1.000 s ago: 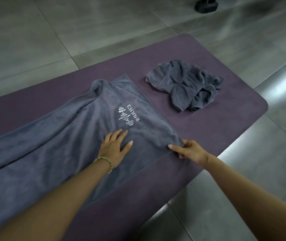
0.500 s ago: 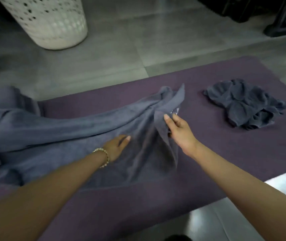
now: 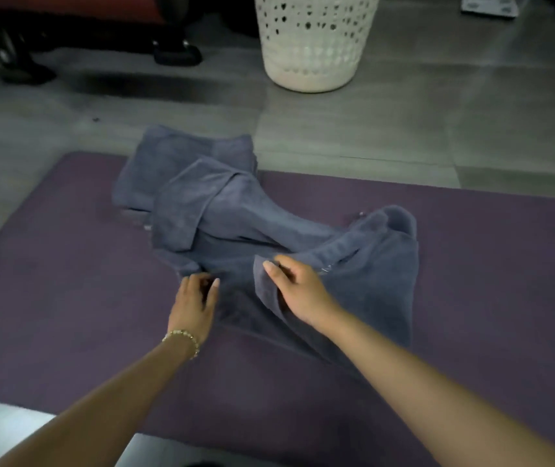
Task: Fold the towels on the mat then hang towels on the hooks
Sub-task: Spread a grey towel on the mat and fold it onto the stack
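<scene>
Towels, count: two grey ones can be told apart, both on the mat.
Long towel [image 3: 370, 281]: lies across the middle of the mat, rumpled, with its right part doubled over on itself. A narrower twisted stretch runs up and to the left.
Folded towel [image 3: 175, 163]: a flat stack at the mat's far edge, partly overhanging onto the floor. The long towel's far end, with a turned-back flap, lies against it and partly over it. Blur hides whether the stack is more than one towel.
Mat [image 3: 67, 281]: one, purple, laid flat on the floor, carrying both towels.
Hands, count: two, both bare and both at the long towel's near side.
Right hand [image 3: 298, 291]: pinches a lifted corner of the long towel between thumb and fingers, so the cloth stands up in a fold beside the knuckles.
Left hand [image 3: 195, 298]: just to the left of the right hand, fingers bent down onto the towel's near-left edge and touching it. I cannot tell whether they grip the cloth or only rest on it.
Bracelet [image 3: 182, 338]: one, beaded, on the left wrist.
Basket [image 3: 316, 45]: one, white with punched holes, upright on the floor beyond the mat.
Floor [image 3: 404, 123]: grey tiles.
Dark furniture [image 3: 84, 32]: legs and a wheel at the top left, too dim to name.
</scene>
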A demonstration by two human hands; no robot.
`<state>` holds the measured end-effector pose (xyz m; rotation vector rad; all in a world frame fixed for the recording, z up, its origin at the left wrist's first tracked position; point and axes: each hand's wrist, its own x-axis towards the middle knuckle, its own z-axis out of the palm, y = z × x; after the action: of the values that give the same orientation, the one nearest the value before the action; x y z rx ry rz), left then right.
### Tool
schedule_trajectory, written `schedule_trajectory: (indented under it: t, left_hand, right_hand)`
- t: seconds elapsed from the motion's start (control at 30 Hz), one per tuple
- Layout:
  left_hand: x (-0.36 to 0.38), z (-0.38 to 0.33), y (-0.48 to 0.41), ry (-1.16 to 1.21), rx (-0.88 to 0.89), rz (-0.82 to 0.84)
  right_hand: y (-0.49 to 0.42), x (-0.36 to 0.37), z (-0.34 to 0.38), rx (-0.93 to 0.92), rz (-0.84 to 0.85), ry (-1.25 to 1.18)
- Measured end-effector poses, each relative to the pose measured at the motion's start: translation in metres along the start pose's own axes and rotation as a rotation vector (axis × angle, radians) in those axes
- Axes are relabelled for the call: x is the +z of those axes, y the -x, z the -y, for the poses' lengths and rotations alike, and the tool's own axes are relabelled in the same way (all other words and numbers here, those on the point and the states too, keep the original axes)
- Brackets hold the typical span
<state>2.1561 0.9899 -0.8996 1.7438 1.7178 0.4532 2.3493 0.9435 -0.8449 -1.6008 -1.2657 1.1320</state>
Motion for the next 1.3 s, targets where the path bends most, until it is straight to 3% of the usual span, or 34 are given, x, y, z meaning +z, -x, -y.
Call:
schedule_trajectory:
  t: [0.2, 0.6, 1.03, 1.13, 1.3]
  left_hand:
    - [-0.019, 0.056, -0.014, 0.226, -0.278, 0.004]
    - [-0.013, 0.039, -0.059, 0.314, -0.341, -0.096]
    - [0.000, 0.043, -0.067, 0.368, -0.482, -0.147]
    - [-0.011, 0.030, -0.059, 0.451, -0.368, -0.158]
    - [-0.022, -0.016, -0.023, 0.568, 0.039, -0.048]
  right_hand:
    - [-0.021, 0.052, -0.029, 0.079, -0.018, 0.044]
    - [-0.032, 0.061, -0.034, 0.008, 0.046, 0.001]
    - [-0.023, 0.046, -0.045, 0.148, 0.180, -0.132]
    - [-0.021, 0.041, -0.041, 0.119, 0.257, -0.047]
    - [-0.015, 0.004, -0.010, -0.055, 0.251, 0.295]
